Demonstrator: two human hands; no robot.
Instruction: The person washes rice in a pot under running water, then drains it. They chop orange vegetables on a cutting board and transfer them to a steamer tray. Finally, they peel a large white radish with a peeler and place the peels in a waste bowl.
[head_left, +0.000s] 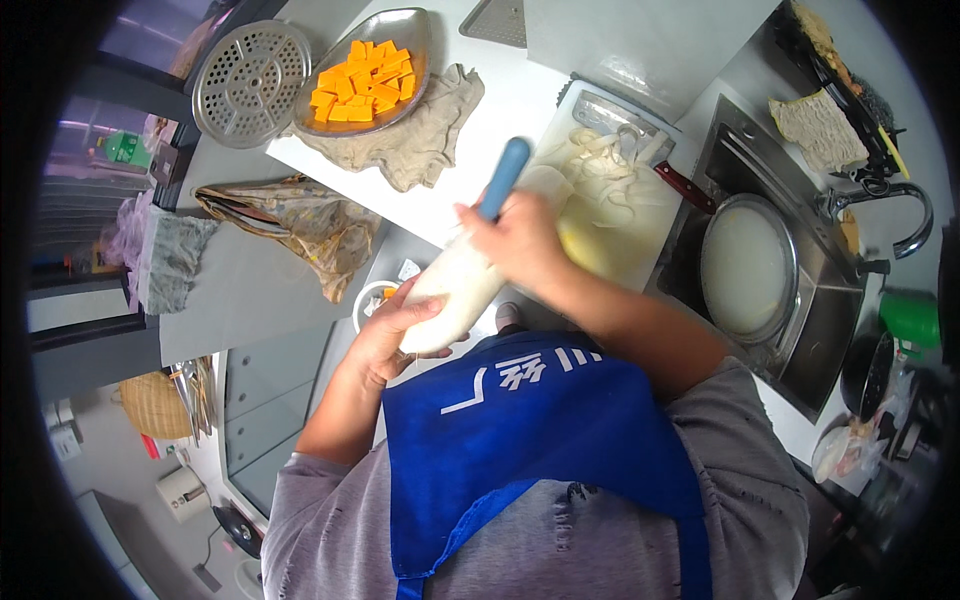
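My left hand (386, 330) supports the lower end of a large, pale daikon radish (450, 300), held at a slant before my apron. My right hand (529, 240) grips the blue handle (506, 176) of a tool, apparently a peeler, over the radish's upper part; its working end is hidden. Beyond that hand lies a white cutting board (649, 251) with a heap of pale peel strips (600, 165). A cleaver with a dark red handle (685, 187) rests on the board, its blade partly under the peels. Something yellow (585, 247) on the board is blurred.
Orange squash pieces (364, 79) fill part of a metal dish (421, 45) beside a perforated steamer plate (251, 82) and a crumpled cloth (427, 154). At right, a basin of cloudy water (750, 270) stands in the sink (810, 352). A white-rimmed bin (358, 304) is below the radish.
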